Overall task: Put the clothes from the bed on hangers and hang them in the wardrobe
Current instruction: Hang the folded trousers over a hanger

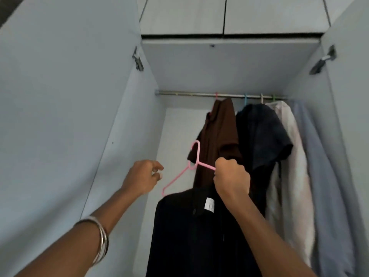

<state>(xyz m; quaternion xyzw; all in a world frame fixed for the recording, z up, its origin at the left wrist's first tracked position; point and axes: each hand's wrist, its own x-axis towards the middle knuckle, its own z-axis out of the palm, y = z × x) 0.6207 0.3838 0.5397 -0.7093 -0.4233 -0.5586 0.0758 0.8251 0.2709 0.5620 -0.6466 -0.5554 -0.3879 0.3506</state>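
Pink hanger in fisted right hand, left hand loose.

Single head camera, wide-angle: I look forward and upward into open wardrobe, close in, rail above, both forearms reaching from bottom edge.

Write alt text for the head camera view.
The right hand grips a pink plastic hanger carrying a black shirt, raised below the metal wardrobe rail. The open left hand hovers beside it. Four garments already hang on the rail at right.
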